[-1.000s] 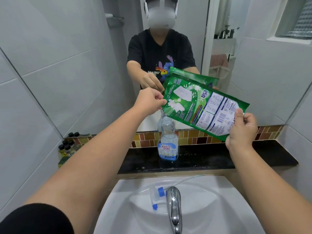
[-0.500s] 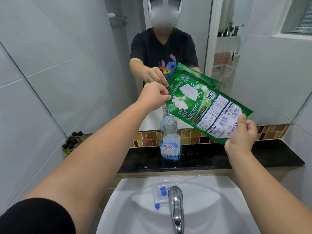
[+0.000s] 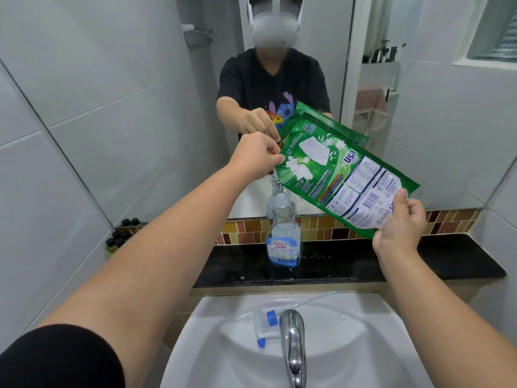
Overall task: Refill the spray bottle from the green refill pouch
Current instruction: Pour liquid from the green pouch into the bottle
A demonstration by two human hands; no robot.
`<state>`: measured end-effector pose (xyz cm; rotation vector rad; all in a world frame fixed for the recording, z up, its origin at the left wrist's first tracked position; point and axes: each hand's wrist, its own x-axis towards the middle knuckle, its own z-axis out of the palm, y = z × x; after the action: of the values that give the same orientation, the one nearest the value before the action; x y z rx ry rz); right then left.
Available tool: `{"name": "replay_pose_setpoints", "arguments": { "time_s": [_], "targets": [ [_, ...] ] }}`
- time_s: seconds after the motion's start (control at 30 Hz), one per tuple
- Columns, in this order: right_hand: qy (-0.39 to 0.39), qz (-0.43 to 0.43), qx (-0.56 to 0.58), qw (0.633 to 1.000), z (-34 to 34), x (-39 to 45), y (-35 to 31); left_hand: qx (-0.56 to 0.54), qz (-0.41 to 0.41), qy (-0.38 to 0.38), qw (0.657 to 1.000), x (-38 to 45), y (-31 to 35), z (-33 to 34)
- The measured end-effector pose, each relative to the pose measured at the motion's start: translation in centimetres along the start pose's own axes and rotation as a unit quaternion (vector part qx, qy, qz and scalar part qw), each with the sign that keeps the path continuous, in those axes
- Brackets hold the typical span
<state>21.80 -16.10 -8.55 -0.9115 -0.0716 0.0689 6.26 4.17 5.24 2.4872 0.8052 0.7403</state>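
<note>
Green refill pouch tilted over spray bottle, both hands' fingers pinching it, spout seemingly hidden.

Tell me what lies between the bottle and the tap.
In the head view, the bare black ledge and the sink rim lie between the bottle and the tap. The spray head lies just left of the tap.

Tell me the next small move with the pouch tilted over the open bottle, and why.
Probably keep the tilt and raise the right hand slightly. The left hand pinches the green pouch at its low corner above the spray bottle, a thin stream seems to be falling into the neck, and the bottle looks far from full.
</note>
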Motion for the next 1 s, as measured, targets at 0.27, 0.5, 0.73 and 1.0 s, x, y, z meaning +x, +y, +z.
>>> {"name": "replay_pose_setpoints", "arguments": {
  "time_s": [0.27, 0.5, 0.73, 1.0],
  "targets": [
    [-0.015, -0.006, -0.029, 0.999, -0.3, 0.2, 0.0, -0.014, -0.020, -0.008, 1.000, -0.5, -1.0, 0.6],
    [-0.046, -0.047, -0.042, 0.997, 0.6, 0.8, -1.4, -0.033, -0.024, 0.020, 0.999, -0.6, -2.1, 0.7],
    [-0.039, -0.029, -0.019, 0.999, 0.5, 0.5, -1.3, -0.038, -0.010, 0.034, 0.999, -0.8, -1.2, -0.1],
    [-0.049, -0.044, -0.005, 0.998, 1.6, 0.8, -2.4, -0.045, 0.000, 0.047, 0.998, -0.6, -0.5, -1.5]
  ]
}}
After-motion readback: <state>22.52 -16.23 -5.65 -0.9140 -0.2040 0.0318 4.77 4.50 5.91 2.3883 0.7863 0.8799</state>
